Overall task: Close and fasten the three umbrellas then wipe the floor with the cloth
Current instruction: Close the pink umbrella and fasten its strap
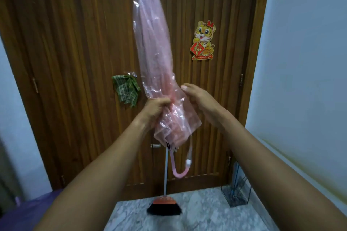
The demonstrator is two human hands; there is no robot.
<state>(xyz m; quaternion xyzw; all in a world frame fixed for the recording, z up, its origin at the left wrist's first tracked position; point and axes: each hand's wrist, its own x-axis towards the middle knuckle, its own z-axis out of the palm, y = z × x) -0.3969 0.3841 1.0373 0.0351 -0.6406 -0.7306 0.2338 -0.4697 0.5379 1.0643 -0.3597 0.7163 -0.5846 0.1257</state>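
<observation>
Pink see-through plastic, gathered but loose: the umbrella (152, 43) is held upright in front of a wooden door (75, 62), tip at 12 o'clock, hooked handle (178, 173) at 6 o'clock.

Left hand (155, 108): fingers curled tight round the lower canopy, bunching the film against the shaft. Right hand (197, 99), at 3 o'clock of the left: thumb on the outer film, other fingers tucked behind a fold, so it appears to pinch that fold. Their tips are hidden.

Strap (188, 162) hangs free at 5 o'clock of the left hand, white tab at its end, touching nothing. Canopy skirt below the hands flares out. Judgement: closed, not yet fastened.

Method note for this step:
- Keep the left grip fixed as the anchor.
- Right hand smooths the folds one way round the shaft, so the flare lies flat before the strap goes on.
- Thin film looks slippery and likely to spring back; hold the wrap while reaching down for the strap.
- Draw the strap round in the direction of the folds and press the tab home.

Green checked cloth (125, 90) hangs on the door at 9 o'clock of the hands. Broom (164, 204) leans at 6 o'clock on the marble floor (206, 212). Other umbrellas: not in view.
</observation>
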